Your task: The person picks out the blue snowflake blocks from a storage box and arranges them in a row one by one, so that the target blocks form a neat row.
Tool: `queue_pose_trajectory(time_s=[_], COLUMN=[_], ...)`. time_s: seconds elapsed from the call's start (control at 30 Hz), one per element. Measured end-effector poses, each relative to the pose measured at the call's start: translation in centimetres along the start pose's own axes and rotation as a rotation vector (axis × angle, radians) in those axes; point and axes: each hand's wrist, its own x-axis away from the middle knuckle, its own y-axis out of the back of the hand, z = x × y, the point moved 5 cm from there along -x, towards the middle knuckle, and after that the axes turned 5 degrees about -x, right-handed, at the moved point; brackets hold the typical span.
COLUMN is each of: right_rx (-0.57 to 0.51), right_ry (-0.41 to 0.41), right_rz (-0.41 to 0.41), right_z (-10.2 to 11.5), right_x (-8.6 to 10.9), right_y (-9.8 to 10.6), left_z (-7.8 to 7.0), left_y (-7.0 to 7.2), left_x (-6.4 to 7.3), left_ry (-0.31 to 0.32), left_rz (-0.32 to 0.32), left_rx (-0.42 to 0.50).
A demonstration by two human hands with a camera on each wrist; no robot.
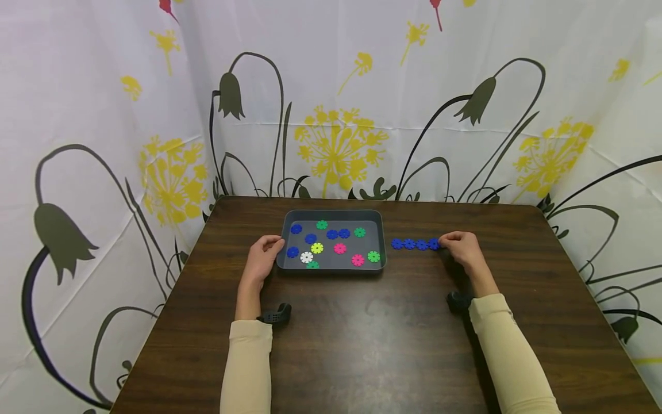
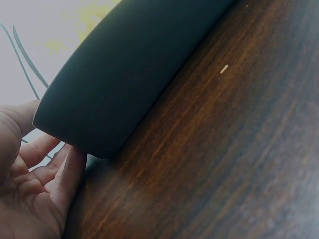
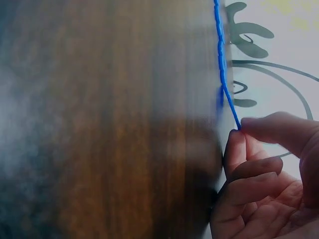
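A dark grey tray [image 1: 331, 270] holds several notched flower-shaped discs in blue, green, pink, yellow and white. At its left end, my left hand [image 1: 264, 257] grips the edge, thumb by the rim and fingers against the outside, as the left wrist view also shows on the tray wall [image 2: 124, 64]. To the right of the tray, several blue notched discs [image 1: 409, 244] lie in a row on the table. My right hand [image 1: 462, 250] pinches the rightmost blue disc [image 3: 231, 107] between thumb and index finger. That disc is tilted, its near edge raised off the table.
The brown wooden table [image 1: 362, 345] extends in front of the tray and the row. Behind it hangs a white curtain [image 1: 331, 86] with a flower pattern. Inside the tray are a yellow disc [image 1: 317, 248], a white disc [image 1: 307, 257] and a pink disc [image 1: 339, 248].
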Motion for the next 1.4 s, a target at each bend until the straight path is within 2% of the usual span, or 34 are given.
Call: queue_pose_trajectory(time_s=[0.5, 0.7, 0.9, 1.17, 1.4], right_rx=[-0.065, -0.051, -0.004, 0.046, 0.01], right_ry=[-0.002, 0.012, 0.071, 0.15, 0.205], right_rz=[-0.021, -0.031, -0.033, 0.003, 0.036], right_z=[-0.1, 0.4, 1.6, 4.0, 6.5], right_x=[-0.2, 0.0, 0.1, 0.1, 0.0], right_y=[0.0, -0.2, -0.8, -2.8, -5.6], left_z=[0.0, -0.1, 0.0, 0.0, 0.1], left_y=[0.0, 0.0, 0.0, 0.1, 0.0], left_x=[0.3, 0.3, 0.3, 0.5, 0.2], left_ry=[-0.027, -0.021, -0.026, -0.022, -0.027], left_rz=[0.004, 0.004, 0.008, 0.012, 0.001], left_rx=[-0.003, 0.003, 0.002, 0.008, 0.011])
